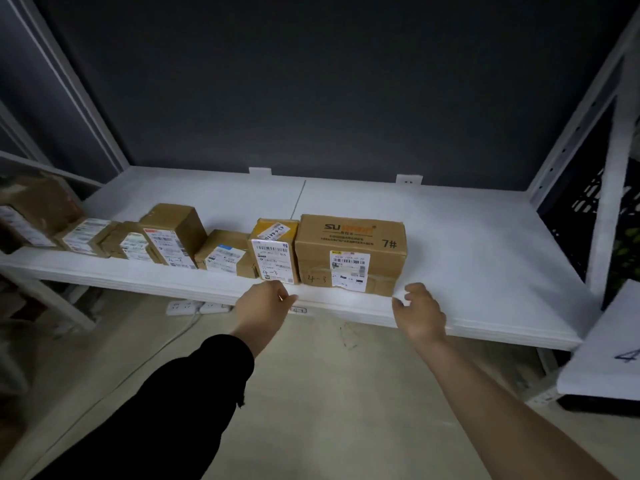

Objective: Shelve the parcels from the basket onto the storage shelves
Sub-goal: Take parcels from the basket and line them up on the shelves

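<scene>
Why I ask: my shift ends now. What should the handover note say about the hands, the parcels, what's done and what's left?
Left hand: open, empty, at the front edge of the shelf, below the narrow 4-3 parcel.
Right hand: open, empty, by the lower right corner of the 7# box.
Parcels: a row of parcels along the shelf front, with the 7# box at its right end.
Done: these stand shelved.
Left: the basket is out of view, so the remainder cannot be told.

Wall: dark grey matte wall point(311, 81), unlit.
Floor: pale beige smooth floor point(329, 393); a white power strip point(183, 307) lies on it.
Furniture: white flat shelf board point(467, 244); white perforated metal upright point(568, 143) at its right.
</scene>
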